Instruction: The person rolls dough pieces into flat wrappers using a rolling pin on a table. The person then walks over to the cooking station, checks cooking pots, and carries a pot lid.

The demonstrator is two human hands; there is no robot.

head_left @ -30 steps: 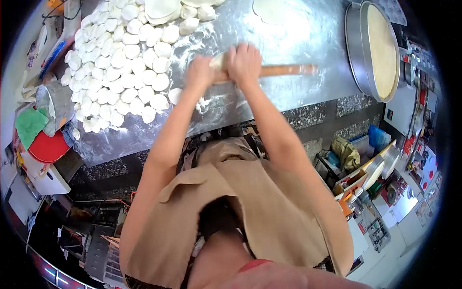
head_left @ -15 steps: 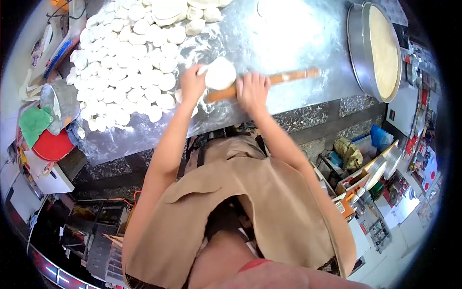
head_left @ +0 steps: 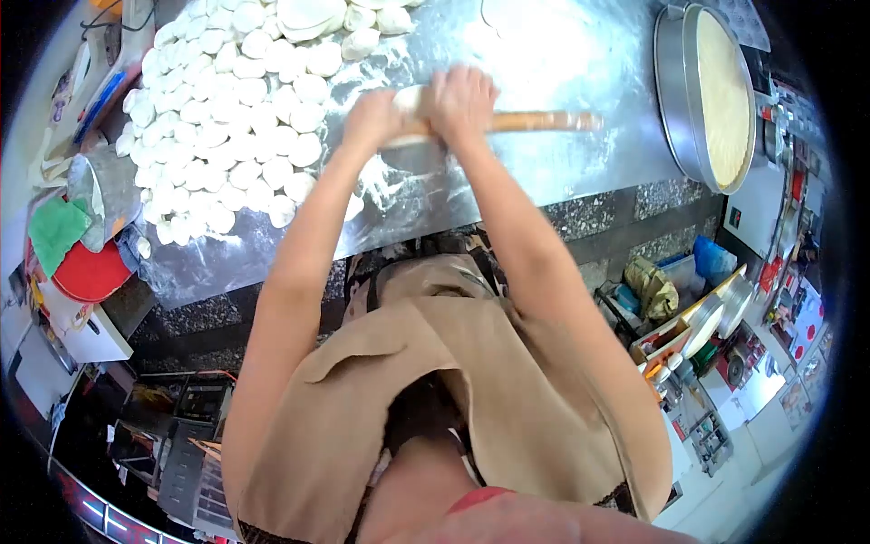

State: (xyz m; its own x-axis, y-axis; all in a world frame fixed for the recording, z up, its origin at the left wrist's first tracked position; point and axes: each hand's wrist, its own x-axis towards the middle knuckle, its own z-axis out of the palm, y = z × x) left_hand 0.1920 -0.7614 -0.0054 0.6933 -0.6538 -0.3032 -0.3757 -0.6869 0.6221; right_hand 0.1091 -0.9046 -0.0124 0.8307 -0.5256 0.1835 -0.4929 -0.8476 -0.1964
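Note:
A wooden rolling pin (head_left: 535, 121) lies across a flattened round of dough (head_left: 412, 100) on the floured metal table (head_left: 580, 172). My right hand (head_left: 462, 102) is closed over the pin, pressing near its left part. My left hand (head_left: 373, 120) is closed at the left edge of the dough, beside the pin's left end; its fingertips are partly hidden and slightly blurred. Left of my hands, many small white dough pieces (head_left: 227, 136) are spread close together. A stack of larger flat dough rounds (head_left: 308, 16) lies at the back.
A large round metal pan (head_left: 675, 100) with a pale, flat filling stands at the table's right end. At the left are a red round item (head_left: 93, 274), a green cloth (head_left: 60, 231) and a clear plastic bag (head_left: 100, 195). Boxes and bags (head_left: 651, 286) sit lower right.
Both hands have moved forward, away from my body. The rolling pin has gone with the right hand and now lies over the dough round instead of along its near edge.

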